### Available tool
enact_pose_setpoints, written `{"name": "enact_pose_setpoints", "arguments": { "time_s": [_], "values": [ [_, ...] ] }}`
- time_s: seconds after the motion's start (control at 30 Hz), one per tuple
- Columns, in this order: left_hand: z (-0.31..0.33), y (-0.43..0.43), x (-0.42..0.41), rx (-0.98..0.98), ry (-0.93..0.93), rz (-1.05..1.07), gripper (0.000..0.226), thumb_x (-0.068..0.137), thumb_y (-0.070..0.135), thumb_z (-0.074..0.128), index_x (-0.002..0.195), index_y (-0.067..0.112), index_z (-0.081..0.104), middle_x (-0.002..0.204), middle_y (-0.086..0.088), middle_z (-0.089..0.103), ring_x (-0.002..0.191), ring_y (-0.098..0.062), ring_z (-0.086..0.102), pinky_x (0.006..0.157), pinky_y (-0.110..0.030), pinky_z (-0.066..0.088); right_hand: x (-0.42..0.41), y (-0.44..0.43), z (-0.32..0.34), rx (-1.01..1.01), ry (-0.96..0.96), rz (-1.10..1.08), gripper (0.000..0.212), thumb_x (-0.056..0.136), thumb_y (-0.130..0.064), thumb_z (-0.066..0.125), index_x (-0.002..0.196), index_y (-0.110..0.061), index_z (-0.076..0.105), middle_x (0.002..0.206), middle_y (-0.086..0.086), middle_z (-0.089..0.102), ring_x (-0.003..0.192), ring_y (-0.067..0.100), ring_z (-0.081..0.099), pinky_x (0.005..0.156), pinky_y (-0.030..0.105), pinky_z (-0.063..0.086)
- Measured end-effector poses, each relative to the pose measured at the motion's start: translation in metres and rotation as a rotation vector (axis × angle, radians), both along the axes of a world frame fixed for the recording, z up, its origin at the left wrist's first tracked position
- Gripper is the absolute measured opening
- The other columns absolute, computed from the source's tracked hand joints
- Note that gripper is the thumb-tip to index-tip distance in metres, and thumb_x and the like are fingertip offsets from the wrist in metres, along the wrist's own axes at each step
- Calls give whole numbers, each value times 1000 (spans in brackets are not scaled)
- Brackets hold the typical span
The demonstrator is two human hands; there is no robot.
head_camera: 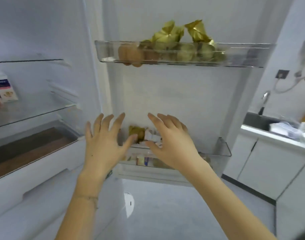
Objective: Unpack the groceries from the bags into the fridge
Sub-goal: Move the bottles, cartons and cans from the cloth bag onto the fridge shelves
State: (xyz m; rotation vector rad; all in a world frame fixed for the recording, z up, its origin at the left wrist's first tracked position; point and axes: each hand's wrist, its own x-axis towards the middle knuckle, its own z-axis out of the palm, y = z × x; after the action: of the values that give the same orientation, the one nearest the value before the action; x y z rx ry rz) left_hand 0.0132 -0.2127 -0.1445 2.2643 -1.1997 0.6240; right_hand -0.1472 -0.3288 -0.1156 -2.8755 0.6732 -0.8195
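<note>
The left hand [103, 144] and right hand [170, 144] are held wide, fingers spread, nothing gripped, at the lower bin's [224, 149] left end, flanking a gold packet [136, 132] and carton [152, 135].

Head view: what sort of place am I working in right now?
Most likely a home kitchen. An open fridge with a stocked door shelf fills the view; to the right there is a sink with a tap, set over white cupboards.
</note>
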Motion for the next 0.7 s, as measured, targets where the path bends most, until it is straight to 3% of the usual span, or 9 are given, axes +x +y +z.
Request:
{"name": "enact_pose_setpoints", "arguments": {
  "time_s": [0.13, 0.27, 0.4, 0.57, 0.7],
  "values": [
    [-10, -57, -78, 17, 35, -173, 78, 81, 75, 29, 146, 32, 38, 147, -6, 44, 142, -30, 26, 114, -57, 18, -94, -36, -16, 12, -4, -186, 72, 88, -47, 58, 150, -25, 29, 149, 6, 39, 138, 31, 32, 109, 47, 29],
    [-16, -108, -150, 50, 63, -355, 76, 83, 76, 31, 147, 35, 34, 147, -3, 42, 143, -27, 24, 117, -55, 13, -179, -68, -26, 30, 34, -349, 74, 90, -51, 54, 152, -29, 20, 152, 2, 33, 141, 27, 24, 114, 43, 24],
    [-17, -155, -218, 80, 13, -578, 73, 87, 72, 32, 149, 32, 32, 143, -1, 43, 139, -25, 29, 115, -54, 21, -249, -93, -35, 81, 43, -520, 76, 90, -55, 51, 152, -33, 14, 156, 1, 25, 145, 25, 17, 117, 43, 19],
    [-28, -221, -289, 70, -27, -828, 74, 87, 69, 30, 149, 29, 33, 155, -1, 35, 147, -24, 21, 118, -50, 15, -323, -128, -54, 187, 100, -744, 78, 91, -59, 46, 152, -38, 2, 161, 2, 12, 148, 26, 7, 119, 48, 12],
    [-48, -286, -339, 126, -17, -996, 77, 86, 71, 24, 152, 30, 27, 160, 0, 24, 149, -23, 13, 120, -47, 14, -375, -163, -76, 230, 98, -910, 79, 91, -58, 48, 152, -38, 3, 160, 3, 14, 147, 26, 10, 119, 47, 13]
  ]
}}
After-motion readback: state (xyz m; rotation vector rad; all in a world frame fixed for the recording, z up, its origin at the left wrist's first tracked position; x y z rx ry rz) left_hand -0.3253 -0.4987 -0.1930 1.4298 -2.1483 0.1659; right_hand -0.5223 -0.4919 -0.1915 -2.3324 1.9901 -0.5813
